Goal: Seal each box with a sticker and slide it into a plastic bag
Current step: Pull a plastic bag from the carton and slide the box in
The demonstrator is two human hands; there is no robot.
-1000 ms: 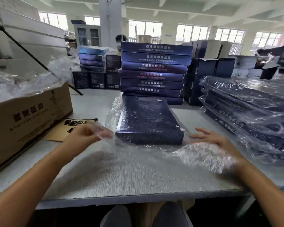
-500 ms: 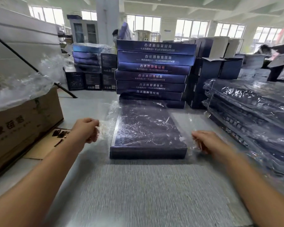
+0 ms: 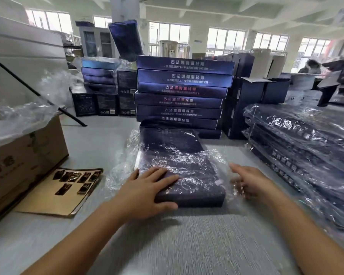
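Box [image 3: 179, 171]: 1 flat rigid carton, probably light, in slippery plastic bag [image 3: 123, 175]; grip by side edges. Left hand [image 3: 147, 187] pressed flat atop, fingers straight; right hand [image 3: 252, 181] spread, empty.

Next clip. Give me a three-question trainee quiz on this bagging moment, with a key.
1. True or false: the left hand rests on the dark box's near corner.
2. Fill in: the right hand's fingers are ___ (straight or curled).
3. The sticker sheet lies: A) left of the box; B) on top of the box; C) under the right hand.
Key: 1 true; 2 straight; 3 A.
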